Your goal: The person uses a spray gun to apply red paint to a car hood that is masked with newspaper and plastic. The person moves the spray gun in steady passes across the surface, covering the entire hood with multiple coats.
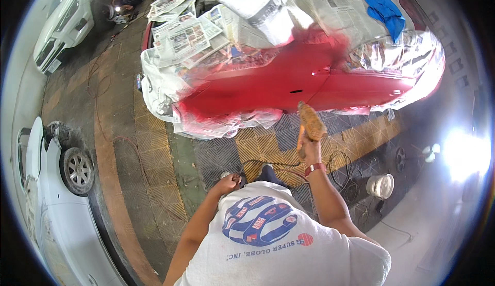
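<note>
While our right hand is raised in front of us with its fingers clenched around the handle of a paint-crusted orange spray gun, the gun stands nearly upright, its long axis running up from the fist, with its head toward the glossy red car side panel. That panel lies straight ahead of and above the gun, close to its tip but apart from it, stretched left to right with a door seam and a dark handle slot near its middle. Our right forearm comes up from the lower edge, bent at the elbow, a red band at the wrist. Of the two hands, the right is clearly the nearer to the panel.

Our left hand hangs lower, by our left side, closed on something small and pale together with a thin dark hose that loops across the yellow and grey tiled floor; we cannot tell just what it grips.

Sheets of newspaper masking cover the car above and along the panel's left edge, crinkled silver foil wraps its right end, and a blue cloth lies on top. A white bucket stands on the floor to our right, and white cars are parked along the left edge.
</note>
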A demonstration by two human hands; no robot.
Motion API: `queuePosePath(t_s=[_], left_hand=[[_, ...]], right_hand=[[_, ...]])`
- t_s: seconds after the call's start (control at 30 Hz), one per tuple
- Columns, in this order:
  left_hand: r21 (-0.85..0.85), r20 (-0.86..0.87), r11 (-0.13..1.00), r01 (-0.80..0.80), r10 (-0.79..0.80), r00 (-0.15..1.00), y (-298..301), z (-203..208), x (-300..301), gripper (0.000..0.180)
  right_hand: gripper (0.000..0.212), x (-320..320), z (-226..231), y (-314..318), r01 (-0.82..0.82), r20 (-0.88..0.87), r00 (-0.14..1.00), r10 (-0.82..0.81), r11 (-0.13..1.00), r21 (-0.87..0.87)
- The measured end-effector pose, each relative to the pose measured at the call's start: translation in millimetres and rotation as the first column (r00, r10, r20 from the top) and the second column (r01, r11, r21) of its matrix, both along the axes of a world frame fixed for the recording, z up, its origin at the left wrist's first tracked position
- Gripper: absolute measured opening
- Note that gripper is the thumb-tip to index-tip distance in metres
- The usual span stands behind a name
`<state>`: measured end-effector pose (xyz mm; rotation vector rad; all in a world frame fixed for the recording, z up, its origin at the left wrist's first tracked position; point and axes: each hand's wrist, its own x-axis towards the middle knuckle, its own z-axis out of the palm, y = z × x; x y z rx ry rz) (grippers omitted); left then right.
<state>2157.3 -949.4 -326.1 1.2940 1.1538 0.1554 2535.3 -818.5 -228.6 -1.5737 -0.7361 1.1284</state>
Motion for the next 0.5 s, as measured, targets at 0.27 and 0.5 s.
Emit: queuePosePath(t_s=[0.27, 0.5], left_hand=[[0.077, 0.054, 0.994, -0.074, 0.070, 0.996, 11.8, 24.2, 42.0, 0.026], [-0.121, 0.129, 0.935, -0.334, 0.349, 0.928, -30.3, -10.6, 2.0, 0.028]], right_hand=[[0.033, 65.8, 32.4, 30.5, 0.418, 0.022, 0.906, -0.423, 0.900, 0.123], [0.038, -20.1, 46.5, 41.0, -0.024, 0.043, 0.999, 0.022, 0.999, 0.042]])
